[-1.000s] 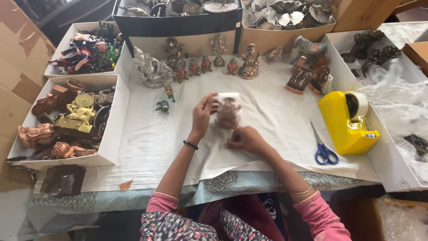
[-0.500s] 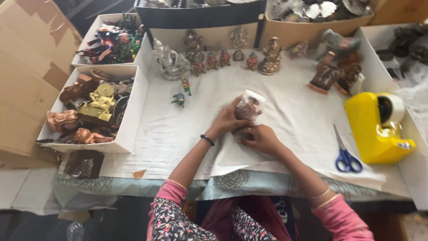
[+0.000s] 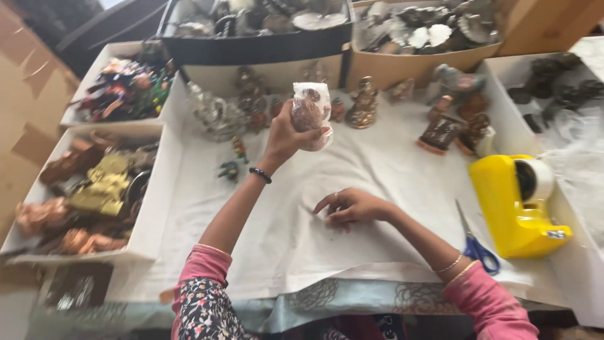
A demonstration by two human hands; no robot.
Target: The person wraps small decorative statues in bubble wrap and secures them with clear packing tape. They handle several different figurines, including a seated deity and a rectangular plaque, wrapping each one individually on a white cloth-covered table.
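— What's she got there?

— A wrapped figurine (image 3: pixel 311 113), brownish, in clear plastic w/ white paper round it. It's lifted off the counter (image 3: pixel 390 164), up over the far middle part, in front of the row of small statues.

— Which hand?

— Left hand (image 3: pixel 286 135), grip closed round the lower side of the bundle, thumb on the near face. Black bead bracelet (image 3: pixel 260 174) on that wrist.

— And the other?

— Right hand (image 3: pixel 349 206) is down flat on the white sheet, near the middle of the counter, fingers loosely spread, holding nothing. Grip open. Ring on one finger, thin bangles further up the arm.

— What's around?

— Far edge: a brass-coloured seated statue (image 3: pixel 363 104) just right of the bundle, a clear glass figure (image 3: pixel 217 114) to the left. Two tiny coloured figures (image 3: pixel 233 160) lie on the sheet near the left forearm. Right edge: yellow tape dispenser (image 3: pixel 513 208), w/ blue-handled scissors (image 3: pixel 475 242) just beside it, toward the near right corner. Left edge: white tray (image 3: pixel 154 201) full of copper and gold pieces, another tray of multicoloured bits (image 3: pixel 126 88) behind it. Boxes of silvery metal items (image 3: pixel 428 28) past the far edge.
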